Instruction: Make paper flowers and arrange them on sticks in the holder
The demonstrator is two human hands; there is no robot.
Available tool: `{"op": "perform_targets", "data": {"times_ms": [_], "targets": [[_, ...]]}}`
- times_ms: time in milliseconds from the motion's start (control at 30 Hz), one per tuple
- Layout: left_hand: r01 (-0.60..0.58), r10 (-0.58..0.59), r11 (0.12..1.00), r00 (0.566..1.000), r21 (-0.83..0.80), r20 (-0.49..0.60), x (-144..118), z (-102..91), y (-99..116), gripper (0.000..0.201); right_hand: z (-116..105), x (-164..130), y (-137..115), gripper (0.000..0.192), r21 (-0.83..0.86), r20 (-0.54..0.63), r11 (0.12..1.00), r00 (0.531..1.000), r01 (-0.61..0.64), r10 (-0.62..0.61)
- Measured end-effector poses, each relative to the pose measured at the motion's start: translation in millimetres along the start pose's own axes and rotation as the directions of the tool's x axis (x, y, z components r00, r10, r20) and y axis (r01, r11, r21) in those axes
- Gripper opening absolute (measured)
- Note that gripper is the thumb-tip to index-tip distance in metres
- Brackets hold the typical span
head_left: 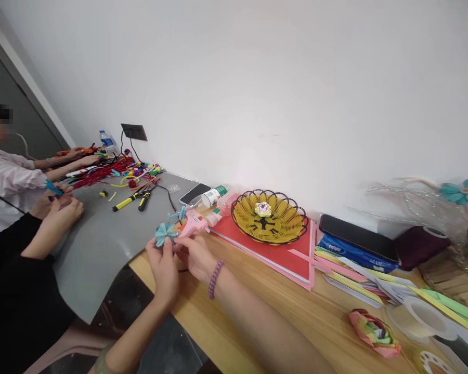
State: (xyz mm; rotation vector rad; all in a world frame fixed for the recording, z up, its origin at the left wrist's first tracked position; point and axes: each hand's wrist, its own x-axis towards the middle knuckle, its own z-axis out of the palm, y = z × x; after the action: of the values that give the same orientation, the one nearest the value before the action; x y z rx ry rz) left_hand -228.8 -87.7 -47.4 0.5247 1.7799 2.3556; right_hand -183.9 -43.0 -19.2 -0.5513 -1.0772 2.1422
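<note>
A blue flower with several petals and a pale centre (165,234) is pinched upright in the fingers of my left hand (163,267). My right hand (198,255) is closed close beside it, its fingertips meeting just under the petals. Whatever those fingertips grip is hidden. Right behind my hands lies a pink glue gun (191,224), and I cannot tell if my right fingers touch it. Small blue pieces (182,213) sit past the flower, next to the glue gun.
A yellow basket (242,221) with a paper flower (263,209) stands on red sheets (296,259). Beyond are a bottle (214,196), phone (195,194) and pliers (127,201). Right are paper strips (347,270), a tape roll (419,317) and paper rose (374,332). Co-workers' hands (64,213) work at left.
</note>
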Motion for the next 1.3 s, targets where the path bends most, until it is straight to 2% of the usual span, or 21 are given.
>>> {"op": "perform_targets", "data": {"times_ms": [100, 200, 267, 400, 467, 567, 633, 733, 900, 1000, 1200, 1300], "targets": [[-0.009, 0.013, 0.996, 0.999, -0.093, 0.038, -15, -1.1, 18, 0.027, -12, -17, -16, 0.027, 0.017, 0.025, 1.000, 0.999, -0.021, 0.021], [0.038, -0.014, 0.982, 0.992, -0.185, 0.129, -20, 4.6, 40, 0.030, -33, -32, -45, 0.014, 0.031, -0.042, 0.998, 0.997, 0.063, -0.062], [0.100, -0.056, 0.971, 0.978, -0.217, 0.200, -17, 14.3, 55, 0.031, -48, -42, -68, 0.017, 0.029, -0.093, 0.990, 0.987, 0.137, -0.133], [0.270, -0.157, 0.941, 0.882, -0.203, 0.443, -4, 43.1, 76, 0.026, -74, -64, -107, 0.027, -0.039, -0.152, 0.975, 0.963, 0.220, -0.224], [0.338, -0.184, 0.919, 0.824, -0.203, 0.536, 0, 58.3, 82, 0.023, -84, -74, -116, 0.035, -0.092, -0.189, 0.966, 0.948, 0.242, -0.255], [0.404, -0.216, 0.896, 0.759, -0.184, 0.615, 2, 76.8, 84, 0.023, -96, -79, -119, 0.030, -0.173, -0.276, 0.953, 0.916, 0.250, -0.291], [0.422, -0.228, 0.889, 0.747, -0.180, 0.624, 1, 84.6, 83, 0.023, -100, -77, -118, 0.025, -0.212, -0.334, 0.949, 0.896, 0.232, -0.293], [0.428, -0.236, 0.883, 0.758, -0.191, 0.609, 0, 89.7, 80, 0.025, -99, -72, -122, 0.023, -0.231, -0.376, 0.958, 0.893, 0.167, -0.247], [0.444, -0.259, 0.876, 0.762, -0.188, 0.594, -1, 90.2, 77, 0.028, -94, -73, -138, 0.025, -0.205, -0.325, 0.978, 0.940, 0.040, -0.106], [0.448, -0.260, 0.874, 0.760, -0.191, 0.596, -1, 91.7, 77, 0.028, -91, -76, -146, 0.024, -0.198, -0.285, 0.980, 0.956, 0.016, -0.073], [0.432, -0.251, 0.887, 0.747, -0.163, 0.616, 0, 100.5, 80, 0.028, -83, -81, -160, 0.017, -0.253, -0.257, 0.965, 0.956, 0.075, -0.142], [0.403, -0.231, 0.904, 0.741, -0.143, 0.631, 1, 107.5, 82, 0.027, -85, -84, -162, 0.015, -0.404, -0.321, 0.900, 0.896, 0.163, -0.306]]}}
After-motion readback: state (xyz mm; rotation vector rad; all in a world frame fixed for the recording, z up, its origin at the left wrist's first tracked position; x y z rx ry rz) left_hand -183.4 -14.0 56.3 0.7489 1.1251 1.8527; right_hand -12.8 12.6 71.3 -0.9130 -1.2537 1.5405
